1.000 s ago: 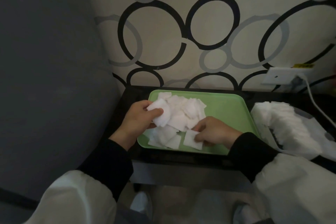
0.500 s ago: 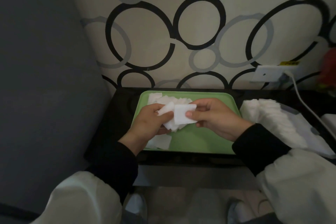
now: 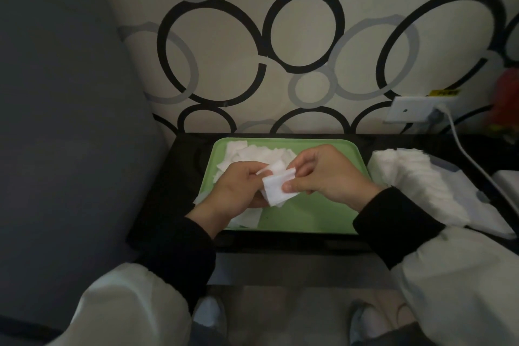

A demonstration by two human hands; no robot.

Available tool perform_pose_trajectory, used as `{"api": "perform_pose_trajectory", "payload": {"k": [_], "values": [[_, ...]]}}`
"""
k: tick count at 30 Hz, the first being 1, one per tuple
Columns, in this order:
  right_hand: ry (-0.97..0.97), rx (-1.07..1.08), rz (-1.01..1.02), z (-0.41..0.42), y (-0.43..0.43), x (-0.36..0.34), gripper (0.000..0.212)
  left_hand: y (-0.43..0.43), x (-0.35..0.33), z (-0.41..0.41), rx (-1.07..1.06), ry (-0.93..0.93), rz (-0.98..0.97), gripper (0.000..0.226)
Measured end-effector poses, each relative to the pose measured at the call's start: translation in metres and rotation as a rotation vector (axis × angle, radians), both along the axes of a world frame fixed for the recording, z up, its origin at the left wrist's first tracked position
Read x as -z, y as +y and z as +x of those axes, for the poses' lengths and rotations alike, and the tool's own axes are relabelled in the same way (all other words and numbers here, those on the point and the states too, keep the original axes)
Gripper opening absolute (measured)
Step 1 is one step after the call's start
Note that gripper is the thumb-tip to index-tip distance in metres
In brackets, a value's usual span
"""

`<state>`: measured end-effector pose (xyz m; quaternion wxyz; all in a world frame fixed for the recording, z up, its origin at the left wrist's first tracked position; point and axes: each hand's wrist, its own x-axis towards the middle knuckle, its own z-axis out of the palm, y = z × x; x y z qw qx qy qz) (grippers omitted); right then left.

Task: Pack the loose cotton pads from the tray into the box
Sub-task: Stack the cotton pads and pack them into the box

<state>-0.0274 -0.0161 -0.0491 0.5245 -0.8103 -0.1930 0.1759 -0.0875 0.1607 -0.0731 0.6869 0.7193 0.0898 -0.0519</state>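
The left hand [image 3: 236, 188] and right hand [image 3: 328, 174] meet at mid-frame, both pinching a small stack of square white cotton pads [image 3: 278, 189] above the smooth green plastic tray [image 3: 323, 213]. More loose soft pads [image 3: 252, 153] lie heaped in the tray's upper left, and its right half shows open green floor. The tray sits on a glossy black desk [image 3: 182, 166] against ring-patterned wallpaper [image 3: 280, 36]. A fluffy row of packed pads [image 3: 407, 177] lies just beside the tray's right rim.

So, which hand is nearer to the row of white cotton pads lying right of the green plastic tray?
Right. The right hand hovers over the green tray, close beside the row of white cotton pads; the left hand is over the tray's left side, farther off.
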Motion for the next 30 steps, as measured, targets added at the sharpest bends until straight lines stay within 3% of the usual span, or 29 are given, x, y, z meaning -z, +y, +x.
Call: {"api": "perform_pose_trajectory", "payload": {"k": [9,16,19,23,30], "values": [[-0.152,-0.010,-0.142,-0.001,0.003,0.002,0.041,-0.001,-0.004,-0.006,0.102,0.034,0.043,0.022],[-0.106,0.017,-0.165,0.000,0.003,0.007,0.046,-0.003,-0.009,-0.007,0.103,0.089,0.003,0.027],[-0.126,-0.020,-0.187,0.000,0.003,0.009,0.043,-0.001,-0.005,-0.007,0.169,0.037,0.091,0.028],[-0.082,-0.048,-0.134,0.003,0.001,0.010,0.026,0.001,0.001,-0.004,0.055,0.022,0.127,0.031],[0.106,-0.029,0.041,0.002,0.000,0.008,0.017,0.004,0.003,0.002,-0.107,-0.056,0.136,0.021]]}}
